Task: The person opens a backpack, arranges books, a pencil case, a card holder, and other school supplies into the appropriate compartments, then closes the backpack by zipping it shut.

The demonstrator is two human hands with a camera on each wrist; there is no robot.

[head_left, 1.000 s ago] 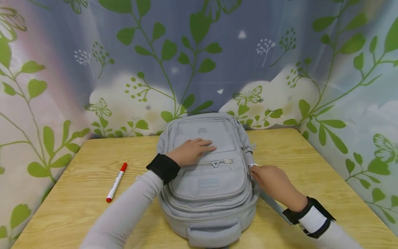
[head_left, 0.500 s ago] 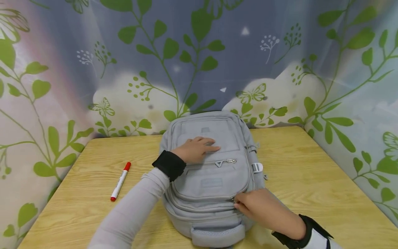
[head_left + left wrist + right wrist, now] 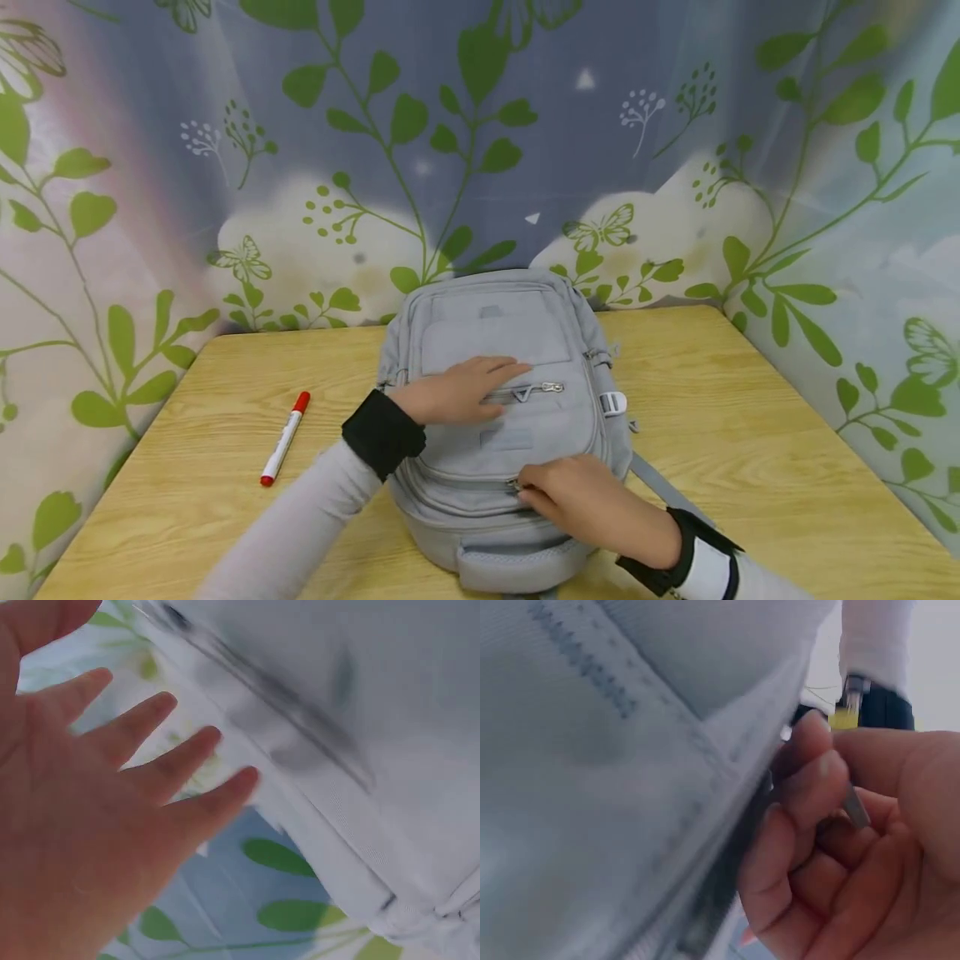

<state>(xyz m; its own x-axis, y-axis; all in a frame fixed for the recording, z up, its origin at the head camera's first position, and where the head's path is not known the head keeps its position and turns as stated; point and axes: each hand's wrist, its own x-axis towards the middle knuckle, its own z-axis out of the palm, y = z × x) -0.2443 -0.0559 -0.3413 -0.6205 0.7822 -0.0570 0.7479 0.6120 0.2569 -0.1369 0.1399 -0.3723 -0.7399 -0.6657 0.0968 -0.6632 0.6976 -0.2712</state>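
A grey backpack [image 3: 502,325] lies front side up on the table, its top handle toward me. Over the middle of its front is my left hand [image 3: 459,392], fingers straight and spread; the left wrist view shows its palm and fingers beside the grey cloth [image 3: 420,712], seemingly holding nothing. At the lower edge of the front pocket, my right hand [image 3: 592,504] pinches a zipper pull [image 3: 513,484]. The right wrist view shows curled fingers [image 3: 769,862] with the end of a grey metal pull [image 3: 856,806] sticking out. Part of the zipper is hidden behind that hand.
A white marker with red ends [image 3: 285,439] lies on the wooden table [image 3: 225,392], left of the backpack. A strap [image 3: 660,482] trails out at the right under my right forearm. Behind and at both sides hangs a leaf-patterned curtain [image 3: 540,150].
My right hand has gone from the backpack's right side round the corner, then leftward along the lower pocket edge with the zipper pull. My left hand has slid slightly toward me.
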